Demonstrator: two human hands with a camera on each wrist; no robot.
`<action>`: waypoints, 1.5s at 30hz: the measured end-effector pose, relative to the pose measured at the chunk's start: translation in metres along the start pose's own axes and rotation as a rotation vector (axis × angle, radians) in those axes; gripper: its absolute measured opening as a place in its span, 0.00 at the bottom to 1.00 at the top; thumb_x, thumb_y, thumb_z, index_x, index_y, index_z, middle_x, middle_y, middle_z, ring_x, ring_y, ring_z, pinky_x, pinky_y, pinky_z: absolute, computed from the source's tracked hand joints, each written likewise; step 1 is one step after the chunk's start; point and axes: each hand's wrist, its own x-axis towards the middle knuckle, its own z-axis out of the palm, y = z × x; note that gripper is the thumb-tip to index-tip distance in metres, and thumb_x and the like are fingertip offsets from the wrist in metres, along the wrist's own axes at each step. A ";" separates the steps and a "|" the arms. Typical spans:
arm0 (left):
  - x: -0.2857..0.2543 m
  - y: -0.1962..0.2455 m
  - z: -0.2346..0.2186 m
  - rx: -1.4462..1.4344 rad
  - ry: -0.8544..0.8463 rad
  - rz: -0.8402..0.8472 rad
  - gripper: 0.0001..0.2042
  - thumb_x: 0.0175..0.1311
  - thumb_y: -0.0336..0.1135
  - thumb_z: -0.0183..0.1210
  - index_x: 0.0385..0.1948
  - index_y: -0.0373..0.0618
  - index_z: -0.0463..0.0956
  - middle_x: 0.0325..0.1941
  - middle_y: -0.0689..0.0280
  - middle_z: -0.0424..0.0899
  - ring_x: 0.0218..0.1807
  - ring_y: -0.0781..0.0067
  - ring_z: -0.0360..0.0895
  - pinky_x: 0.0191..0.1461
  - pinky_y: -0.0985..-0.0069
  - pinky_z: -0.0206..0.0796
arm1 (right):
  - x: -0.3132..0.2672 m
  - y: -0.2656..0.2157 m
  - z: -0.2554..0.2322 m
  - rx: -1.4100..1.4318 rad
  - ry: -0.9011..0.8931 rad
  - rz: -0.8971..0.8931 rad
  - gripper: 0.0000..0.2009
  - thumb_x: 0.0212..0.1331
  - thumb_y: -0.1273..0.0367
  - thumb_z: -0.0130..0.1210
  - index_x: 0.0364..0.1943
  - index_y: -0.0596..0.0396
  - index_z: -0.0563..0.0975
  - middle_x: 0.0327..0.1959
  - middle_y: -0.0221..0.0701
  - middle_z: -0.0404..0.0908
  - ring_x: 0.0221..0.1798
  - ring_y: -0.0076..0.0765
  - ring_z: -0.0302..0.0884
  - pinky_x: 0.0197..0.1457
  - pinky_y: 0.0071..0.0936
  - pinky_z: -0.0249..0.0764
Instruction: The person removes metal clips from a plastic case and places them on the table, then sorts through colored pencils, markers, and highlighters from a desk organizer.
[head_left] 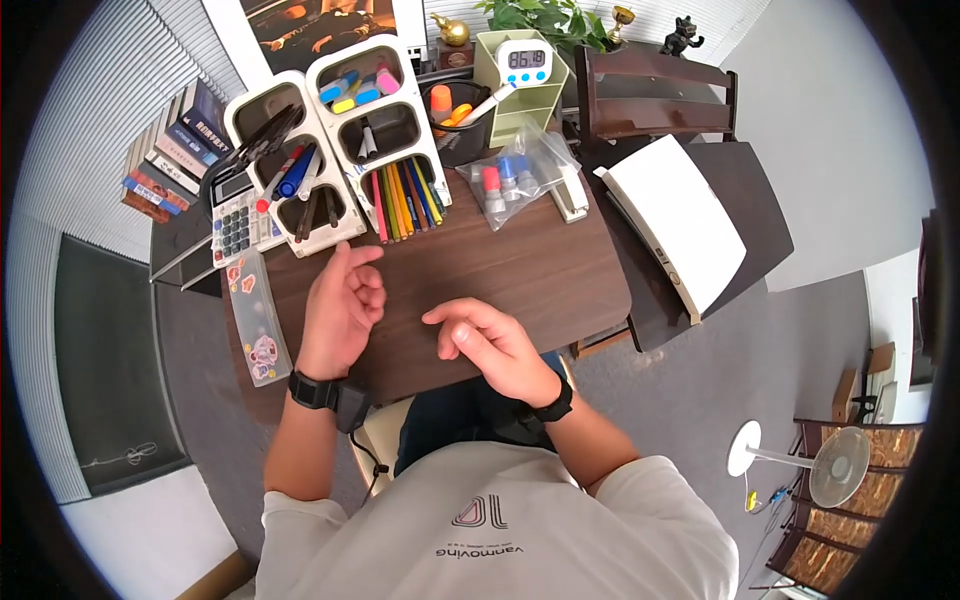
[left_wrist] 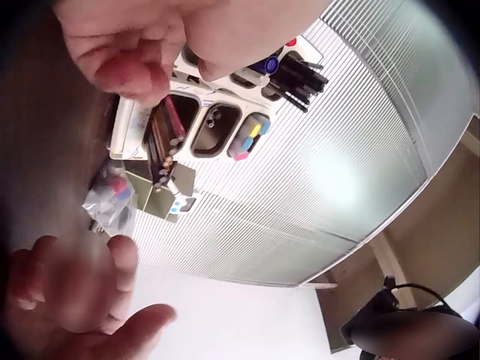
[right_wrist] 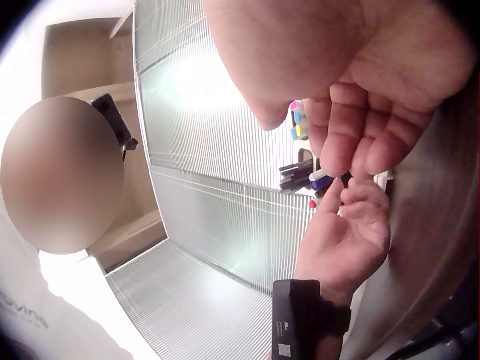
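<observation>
My left hand hovers over the dark wooden table with fingers loosely bent and nothing in it. Its fingertips are near the front of the white desk organizer, which holds pens and markers. To the right, my right hand is above the table's near edge, fingers relaxed and holding nothing. Coloured pencils lie in the front compartment of a second white organizer, with highlighters at its back. Both hands also show in the right wrist view, the left hand beyond the right hand.
A clear sticker-covered case lies at the table's left edge, below a calculator. Behind are a bag of small bottles, a black pen basket and a digital timer. A white box sits on the right.
</observation>
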 end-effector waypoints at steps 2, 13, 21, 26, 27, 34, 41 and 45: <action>0.008 0.001 -0.001 0.021 -0.112 -0.071 0.28 0.82 0.60 0.48 0.62 0.41 0.77 0.41 0.68 0.86 0.40 0.74 0.82 0.40 0.80 0.71 | 0.001 -0.002 0.000 0.020 -0.018 -0.010 0.18 0.82 0.60 0.51 0.61 0.58 0.79 0.39 0.26 0.81 0.45 0.19 0.78 0.51 0.23 0.77; 0.062 0.008 0.073 -0.672 -0.325 -0.330 0.15 0.77 0.43 0.62 0.49 0.37 0.78 0.43 0.63 0.86 0.43 0.71 0.86 0.46 0.74 0.83 | 0.001 0.000 -0.002 0.059 -0.019 -0.020 0.18 0.84 0.60 0.49 0.63 0.58 0.79 0.39 0.25 0.80 0.44 0.18 0.77 0.52 0.23 0.76; -0.007 -0.005 0.063 -0.680 -0.403 -0.475 0.11 0.82 0.44 0.56 0.43 0.47 0.74 0.25 0.75 0.70 0.23 0.84 0.68 0.19 0.84 0.60 | 0.000 0.019 -0.007 0.222 0.063 -0.031 0.15 0.84 0.62 0.48 0.54 0.59 0.79 0.40 0.26 0.80 0.45 0.21 0.77 0.54 0.24 0.75; -0.070 -0.016 0.053 0.335 -0.340 -0.320 0.09 0.83 0.40 0.51 0.45 0.45 0.73 0.25 0.70 0.78 0.18 0.83 0.70 0.21 0.82 0.62 | 0.004 0.009 -0.001 0.172 0.169 -0.084 0.13 0.81 0.65 0.51 0.60 0.59 0.73 0.49 0.29 0.80 0.49 0.23 0.78 0.57 0.26 0.75; -0.070 -0.020 0.053 0.505 -0.346 -0.277 0.08 0.81 0.38 0.53 0.47 0.44 0.73 0.26 0.70 0.79 0.19 0.82 0.73 0.22 0.82 0.64 | 0.007 0.004 0.005 0.249 0.155 -0.094 0.16 0.79 0.67 0.53 0.64 0.58 0.70 0.53 0.30 0.79 0.52 0.23 0.78 0.59 0.27 0.77; -0.028 -0.023 0.054 1.246 -0.498 0.444 0.15 0.65 0.30 0.66 0.50 0.35 0.75 0.33 0.52 0.87 0.33 0.57 0.87 0.37 0.65 0.75 | 0.013 0.010 0.002 0.199 0.248 -0.091 0.17 0.79 0.65 0.56 0.64 0.60 0.75 0.54 0.34 0.84 0.55 0.26 0.82 0.60 0.29 0.80; 0.008 -0.012 0.046 0.879 -0.734 -0.036 0.07 0.79 0.35 0.58 0.49 0.42 0.74 0.34 0.69 0.82 0.27 0.84 0.76 0.27 0.83 0.67 | 0.031 -0.005 -0.021 0.255 0.252 -0.013 0.19 0.83 0.58 0.50 0.52 0.62 0.81 0.41 0.31 0.87 0.36 0.24 0.85 0.38 0.24 0.83; 0.002 -0.017 0.039 0.770 -0.684 0.021 0.09 0.85 0.38 0.48 0.49 0.42 0.73 0.33 0.68 0.82 0.25 0.82 0.76 0.27 0.83 0.68 | 0.035 -0.022 -0.019 0.258 0.120 0.094 0.18 0.82 0.58 0.51 0.54 0.63 0.78 0.36 0.33 0.85 0.30 0.27 0.86 0.29 0.25 0.83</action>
